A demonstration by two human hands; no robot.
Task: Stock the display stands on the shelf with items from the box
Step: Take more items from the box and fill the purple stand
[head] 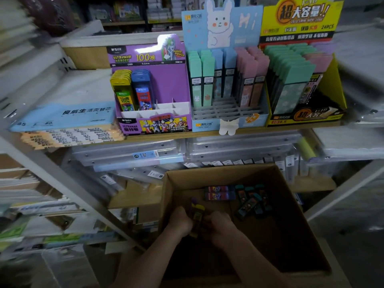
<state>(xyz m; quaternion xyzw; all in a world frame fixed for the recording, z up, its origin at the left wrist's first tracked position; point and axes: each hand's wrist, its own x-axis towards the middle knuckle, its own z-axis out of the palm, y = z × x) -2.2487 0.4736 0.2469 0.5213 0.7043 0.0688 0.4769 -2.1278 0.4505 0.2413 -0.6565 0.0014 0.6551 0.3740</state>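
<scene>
Inside the open cardboard box [172,183], my left hand [180,222] and my right hand [218,225] both grip a small stack of purple lead cases [197,215]. Two red-and-blue cases [219,193] and a loose pile of teal cases [253,201] lie at the box's far end. On the shelf above stands the purple display stand [153,88], with yellow packs [121,90] and blue packs [143,88] in its left slots and white dividers bare on its right. Beside it stand the light-blue rabbit stand [226,80] and the yellow stand [301,80].
A stack of loose-leaf paper packs [66,125] lies left of the purple stand. Clear binders [187,150] fill the shelf under the stands. White metal shelf frames [52,171] slope on both sides, and more stock sits on the lower left shelves.
</scene>
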